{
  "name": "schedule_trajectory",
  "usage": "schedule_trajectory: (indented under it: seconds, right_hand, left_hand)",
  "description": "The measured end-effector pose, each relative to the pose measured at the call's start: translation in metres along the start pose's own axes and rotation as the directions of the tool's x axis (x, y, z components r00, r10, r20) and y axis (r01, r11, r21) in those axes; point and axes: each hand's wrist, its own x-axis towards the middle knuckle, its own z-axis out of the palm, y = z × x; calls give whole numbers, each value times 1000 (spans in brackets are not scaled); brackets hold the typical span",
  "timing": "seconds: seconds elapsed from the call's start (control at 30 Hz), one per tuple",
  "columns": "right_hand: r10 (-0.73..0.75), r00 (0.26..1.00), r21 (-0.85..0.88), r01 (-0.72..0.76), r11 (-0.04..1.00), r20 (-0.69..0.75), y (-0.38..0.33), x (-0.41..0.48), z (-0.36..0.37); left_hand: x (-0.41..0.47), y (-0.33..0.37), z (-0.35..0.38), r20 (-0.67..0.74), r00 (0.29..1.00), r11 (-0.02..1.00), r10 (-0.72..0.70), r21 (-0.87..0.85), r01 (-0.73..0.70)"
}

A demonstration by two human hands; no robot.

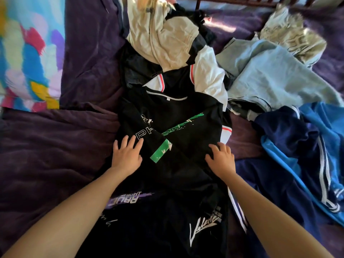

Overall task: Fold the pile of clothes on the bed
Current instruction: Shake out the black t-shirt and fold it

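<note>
The black shirt [176, 112] is spread down the middle of the bed [46, 155], collar pointed away, and both hands are laid on it. The left hand [126, 155] is pressed flat on the shirt's left part, fingers straight and spread, fingertips touching white lettering. The right hand [221, 159] is set on the right part, open, fingers spread and slightly bent; no cloth is seen pinched. Between the two hands a green strip [161, 152] is printed on the black cloth.

The rest of the pile is heaped beyond and to the right. A beige garment [163, 40] is bundled on top of dark clothes at the far end. A white shirt [210, 75] with red trim is partly covered by the black shirt's collar end. Further right a light blue garment [270, 75] is crumpled, and nearer, a blue jacket [325, 138] with white stripes is laid beside navy cloth. A brightly coloured cloth [24, 62] is seen at the far left, on the purple blanket.
</note>
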Motion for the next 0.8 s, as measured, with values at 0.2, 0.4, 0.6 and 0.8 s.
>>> schedule_trajectory:
  seconds: [0.2, 0.4, 0.6, 0.8]
  right_hand:
    - [-48, 995, 12, 49, 999, -87, -31, 98, -41]
    - [-92, 991, -22, 91, 996, -97, -48, 177, -49]
    - [-14, 1000, -17, 14, 1000, -11, -42, 205, -34]
    - [60, 992, 8, -60, 998, -111, -38, 206, -46]
  left_hand:
    - [83, -25, -46, -161, 980, 985, -120, -142, 98]
    - [152, -39, -53, -108, 975, 957, -192, -242, 162]
    - [195, -47, -43, 7, 947, 800, -320, -533, 274]
    - [207, -56, -44, 134, 915, 784, -381, -477, 397]
